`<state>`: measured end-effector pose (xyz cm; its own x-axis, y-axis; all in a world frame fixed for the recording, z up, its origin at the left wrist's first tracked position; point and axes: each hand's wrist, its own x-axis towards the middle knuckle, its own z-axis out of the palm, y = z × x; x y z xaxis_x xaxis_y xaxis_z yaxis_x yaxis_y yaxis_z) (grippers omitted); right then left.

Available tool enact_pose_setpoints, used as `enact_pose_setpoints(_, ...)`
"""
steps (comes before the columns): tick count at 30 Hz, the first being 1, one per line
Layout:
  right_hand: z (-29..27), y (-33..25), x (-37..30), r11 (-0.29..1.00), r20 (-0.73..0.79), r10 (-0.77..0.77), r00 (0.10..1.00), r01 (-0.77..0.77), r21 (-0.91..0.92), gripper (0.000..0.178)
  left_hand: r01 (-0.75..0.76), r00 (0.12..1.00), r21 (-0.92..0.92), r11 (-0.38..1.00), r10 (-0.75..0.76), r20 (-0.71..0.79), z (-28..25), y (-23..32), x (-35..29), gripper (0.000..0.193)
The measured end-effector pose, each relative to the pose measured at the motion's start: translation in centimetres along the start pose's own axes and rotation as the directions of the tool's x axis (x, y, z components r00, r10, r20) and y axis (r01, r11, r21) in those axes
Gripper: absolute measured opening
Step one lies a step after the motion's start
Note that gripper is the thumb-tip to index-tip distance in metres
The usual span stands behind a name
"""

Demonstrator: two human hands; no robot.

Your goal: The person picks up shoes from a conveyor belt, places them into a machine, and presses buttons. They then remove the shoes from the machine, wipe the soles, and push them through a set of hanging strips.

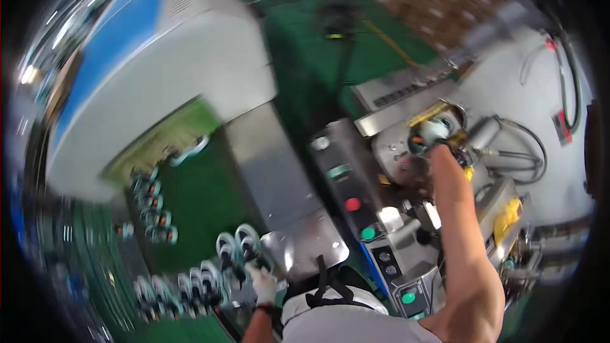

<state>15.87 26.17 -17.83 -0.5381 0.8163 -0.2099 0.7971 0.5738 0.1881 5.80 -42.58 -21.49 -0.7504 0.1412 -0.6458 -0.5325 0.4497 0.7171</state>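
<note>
My left hand (264,284), in a white glove, is low in the view, left of my waist. Its fingers close at the heel end of a white-and-dark sneaker (246,237), though blur softens the grip. Beside this one lies a second sneaker (226,248), its toe pointing away from me. My right arm stretches far forward into a metal machine (387,152). At its end my right hand (436,129) shows as a blurred pale shape past a dark wristband. Its fingers, and anything in them, cannot be made out.
More sneakers (206,279) stand in a row at lower left, and others (152,206) line the green conveyor belt (203,203). A large white-and-blue housing (171,63) rises over the belt. A control panel with a red button (352,204) and green buttons (367,234) lies between my arms.
</note>
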Motion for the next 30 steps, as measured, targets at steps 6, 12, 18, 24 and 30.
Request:
enact_pose_setpoints(6,-1.6,10.2,-5.2,0.569,-0.257,0.228,0.939,0.086,0.818,0.041,-0.364,0.925,0.436,0.823,0.374,0.065,2.3,-6.0,7.2,0.072)
enact_pose_setpoints(12,-2.6,-17.2,-30.5,0.731,-0.463,0.124,0.878,0.234,0.641,0.073,-0.553,0.826,0.189,0.811,0.563,0.002,-10.0,0.7,6.1,0.055)
enact_pose_setpoints(18,9.8,-20.5,-34.0,0.863,-0.209,0.252,0.945,-0.122,0.49,0.092,-0.381,0.75,0.369,0.848,0.517,-0.413,-25.9,0.0,23.3,0.078)
enact_pose_setpoints(24,7.8,-19.6,-37.2,0.888,-0.149,0.202,0.968,-0.117,0.444,0.087,-0.318,0.677,0.652,0.689,0.646,-0.353,-36.1,1.8,35.1,0.06)
enact_pose_setpoints(30,7.4,-27.6,-42.3,0.723,0.073,0.156,0.985,-0.164,0.671,0.076,-0.48,0.585,0.701,0.527,0.788,-0.192,-37.3,1.9,37.1,0.019)
